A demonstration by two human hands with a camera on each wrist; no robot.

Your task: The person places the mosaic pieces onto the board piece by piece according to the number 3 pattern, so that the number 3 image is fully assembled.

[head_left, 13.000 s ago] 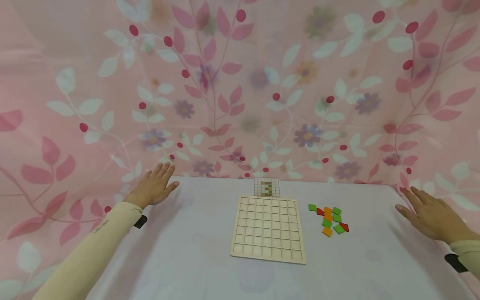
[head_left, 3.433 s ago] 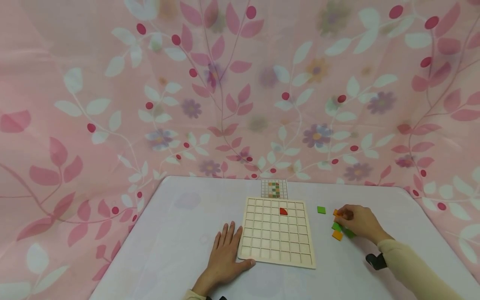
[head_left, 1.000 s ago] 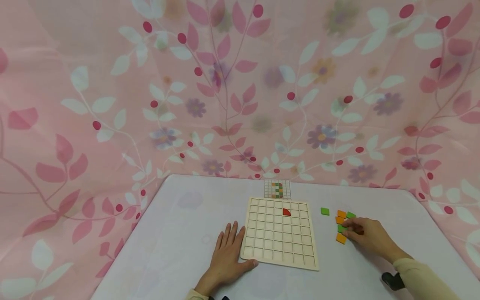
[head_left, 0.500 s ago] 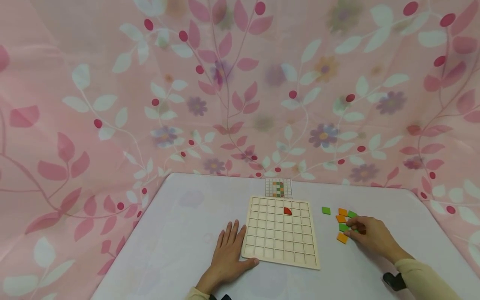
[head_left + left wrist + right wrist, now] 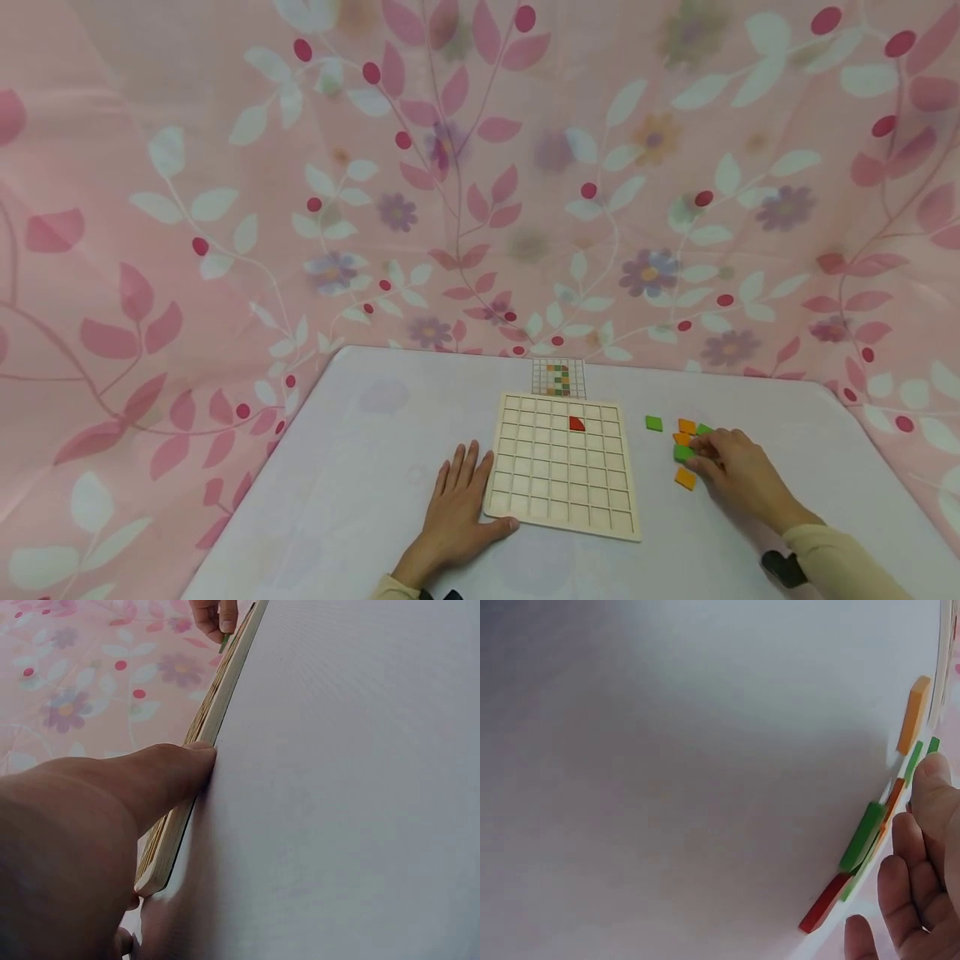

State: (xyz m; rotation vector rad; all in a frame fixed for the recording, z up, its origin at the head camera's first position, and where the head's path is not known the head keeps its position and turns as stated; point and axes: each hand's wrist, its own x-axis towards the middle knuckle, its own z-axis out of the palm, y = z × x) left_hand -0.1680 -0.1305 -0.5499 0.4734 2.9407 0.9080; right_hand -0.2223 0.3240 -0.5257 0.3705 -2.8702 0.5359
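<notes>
A green tile [image 5: 224, 643] is pinched between the thumb and fingers of the right hand [image 5: 742, 471], well to the right of a pale wooden grid board [image 5: 532, 492]. Whether the tile is lifted clear of the table cannot be told. Around those fingertips a small cluster is spread: two orange tiles are set close together just beyond, a third orange tile [image 5: 685, 478] is placed nearer the viewer, and another green tile [image 5: 704, 429] is partly hidden behind the hand. Between board and cluster, a lone green tile [image 5: 654, 423] is laid flat. A red tile [image 5: 825, 904] is shown near the hand in the right wrist view.

The left hand [image 5: 453, 517] is laid flat with fingers extended, gripping nothing; its fingers are lined along the board's left edge and its thumb is pressed to the near rim. A red quarter-round piece [image 5: 577, 424] is seated on the board, toward the far side. Beyond the board, a small pattern card [image 5: 558, 379] is placed, backed by pink floral fabric [image 5: 465, 275].
</notes>
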